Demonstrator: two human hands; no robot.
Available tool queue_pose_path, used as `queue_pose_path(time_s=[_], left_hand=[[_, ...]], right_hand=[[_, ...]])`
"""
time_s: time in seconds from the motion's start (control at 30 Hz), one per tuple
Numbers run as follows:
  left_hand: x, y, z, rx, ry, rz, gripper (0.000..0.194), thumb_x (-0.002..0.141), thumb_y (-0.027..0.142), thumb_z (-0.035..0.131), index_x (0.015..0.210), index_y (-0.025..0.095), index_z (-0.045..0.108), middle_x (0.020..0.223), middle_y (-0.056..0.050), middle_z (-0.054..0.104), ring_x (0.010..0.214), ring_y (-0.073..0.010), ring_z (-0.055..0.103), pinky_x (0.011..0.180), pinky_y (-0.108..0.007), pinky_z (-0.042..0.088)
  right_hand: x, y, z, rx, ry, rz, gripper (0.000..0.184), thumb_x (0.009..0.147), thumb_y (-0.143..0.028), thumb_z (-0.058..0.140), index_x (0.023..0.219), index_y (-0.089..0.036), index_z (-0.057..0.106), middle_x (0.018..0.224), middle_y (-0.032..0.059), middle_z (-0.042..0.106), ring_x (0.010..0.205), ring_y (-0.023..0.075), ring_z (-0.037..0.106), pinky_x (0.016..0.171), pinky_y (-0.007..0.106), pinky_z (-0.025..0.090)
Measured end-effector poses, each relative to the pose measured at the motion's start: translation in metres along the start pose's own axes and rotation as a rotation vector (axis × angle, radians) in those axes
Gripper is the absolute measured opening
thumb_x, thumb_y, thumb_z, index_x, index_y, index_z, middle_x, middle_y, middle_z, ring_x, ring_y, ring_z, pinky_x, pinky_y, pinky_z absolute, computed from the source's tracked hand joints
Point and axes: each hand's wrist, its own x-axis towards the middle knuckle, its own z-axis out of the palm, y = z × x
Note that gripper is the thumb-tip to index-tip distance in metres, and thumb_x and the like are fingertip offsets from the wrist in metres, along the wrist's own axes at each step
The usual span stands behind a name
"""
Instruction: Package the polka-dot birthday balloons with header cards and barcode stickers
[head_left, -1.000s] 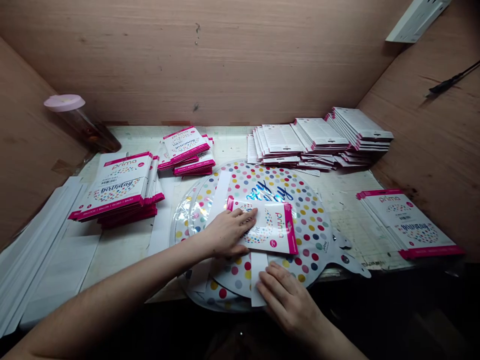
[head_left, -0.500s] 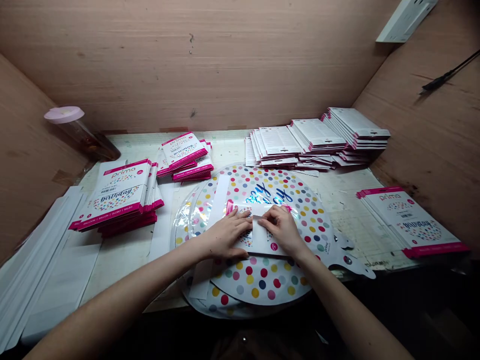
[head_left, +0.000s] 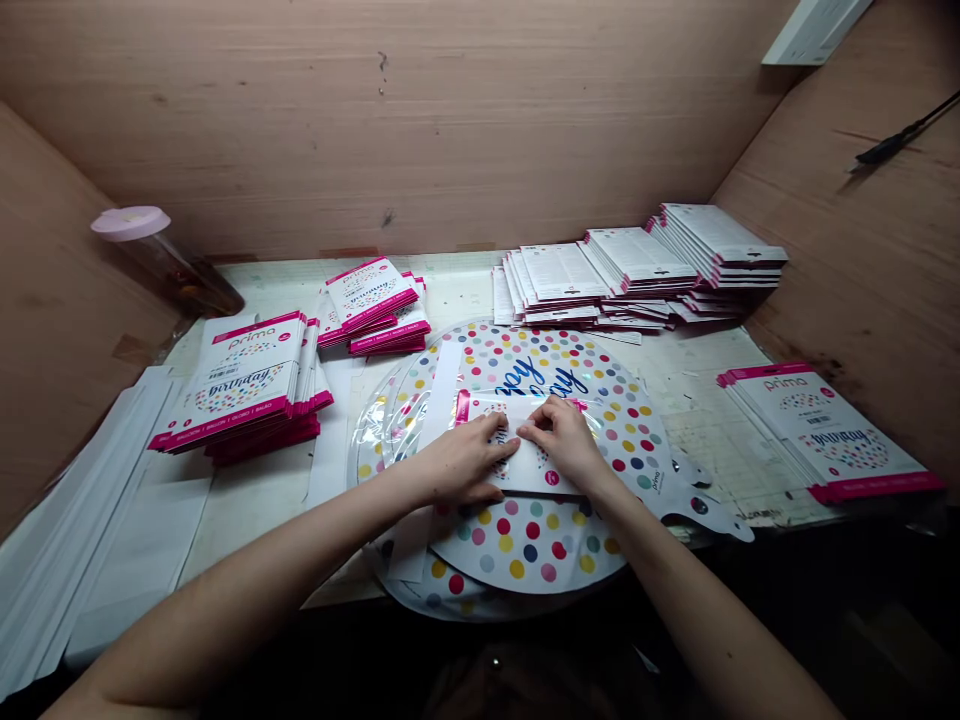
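Note:
A white-and-pink printed packet (head_left: 555, 482) lies sideways on a stack of flat foil balloons (head_left: 517, 555) with coloured dots. Across the packet's middle runs a white paper strip (head_left: 519, 478). My left hand (head_left: 463, 462) presses on the packet's left part, fingers apart, one fingertip touching the strip. From the right, my right hand (head_left: 564, 445) pinches the strip near its upper part, close to the left fingertips. Blue lettering on the top balloon shows behind the packet. Another long white strip (head_left: 442, 390) lies across the balloons to the left.
Printed packets are stacked at left (head_left: 247, 370), back left (head_left: 371, 295) and right (head_left: 832, 430). Several packet piles (head_left: 630, 265) line the back right. White paper sheets (head_left: 90, 540) lie at far left. A lidded bottle (head_left: 176, 265) leans in the back-left corner. Boards wall the table.
My left fingers have shifted right across the packet to the strip, and the hand is more bent. My right hand still pinches there. The whole view has shifted slightly.

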Motion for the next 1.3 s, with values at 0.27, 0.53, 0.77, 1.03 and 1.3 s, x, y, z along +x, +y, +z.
queue_pose_path(time_s=[0.27, 0.53, 0.77, 1.03, 1.3], left_hand=[[0.001, -0.002, 0.004, -0.001, -0.003, 0.043, 0.068, 0.075, 0.036, 0.076, 0.133, 0.01, 0.052, 0.146, -0.021, 0.045, 0.137, -0.0352, 0.041, 0.114, -0.047, 0.034], [0.0, -0.004, -0.001, -0.016, -0.037, 0.052, 0.057, 0.085, 0.037, 0.066, 0.136, 0.015, 0.051, 0.15, -0.011, 0.044, 0.143, -0.0257, 0.033, 0.12, -0.034, 0.024], [0.001, 0.0, 0.002, -0.082, -0.031, -0.039, 0.077, 0.074, 0.041, 0.078, 0.138, 0.011, 0.049, 0.152, -0.016, 0.04, 0.142, -0.0331, 0.033, 0.115, -0.039, 0.032], [0.002, 0.0, -0.001, -0.084, -0.063, -0.059, 0.06, 0.083, 0.027, 0.067, 0.139, 0.014, 0.049, 0.153, -0.012, 0.039, 0.143, -0.0284, 0.031, 0.114, -0.036, 0.033], [0.0, -0.002, 0.001, -0.075, -0.036, -0.034, 0.076, 0.074, 0.04, 0.077, 0.139, 0.013, 0.048, 0.153, -0.015, 0.038, 0.14, -0.0315, 0.036, 0.111, -0.038, 0.037]], right_hand=[[-0.015, -0.034, -0.009, -0.003, 0.169, -0.115, 0.005, 0.086, -0.024, 0.057, 0.087, -0.02, 0.059, 0.089, 0.0073, 0.056, 0.086, 0.0232, 0.053, 0.079, 0.039, 0.047], [-0.073, -0.124, 0.032, -0.04, 0.109, -0.943, 0.031, 0.088, -0.026, 0.063, 0.119, -0.02, 0.065, 0.108, 0.0075, 0.065, 0.101, 0.0236, 0.052, 0.091, 0.041, 0.04], [-0.092, -0.119, 0.065, -0.025, 0.244, -1.18, 0.021, 0.088, -0.007, 0.053, 0.095, -0.015, 0.072, 0.103, 0.0054, 0.068, 0.099, 0.0185, 0.055, 0.085, 0.037, 0.038], [-0.089, -0.118, 0.057, -0.031, 0.279, -1.056, 0.024, 0.088, -0.006, 0.051, 0.101, -0.014, 0.07, 0.098, 0.0068, 0.07, 0.093, 0.0196, 0.056, 0.082, 0.038, 0.04], [-0.087, -0.119, 0.06, -0.014, 0.285, -1.109, 0.019, 0.087, -0.007, 0.052, 0.088, -0.014, 0.069, 0.089, 0.0048, 0.07, 0.09, 0.0183, 0.056, 0.085, 0.036, 0.044]])
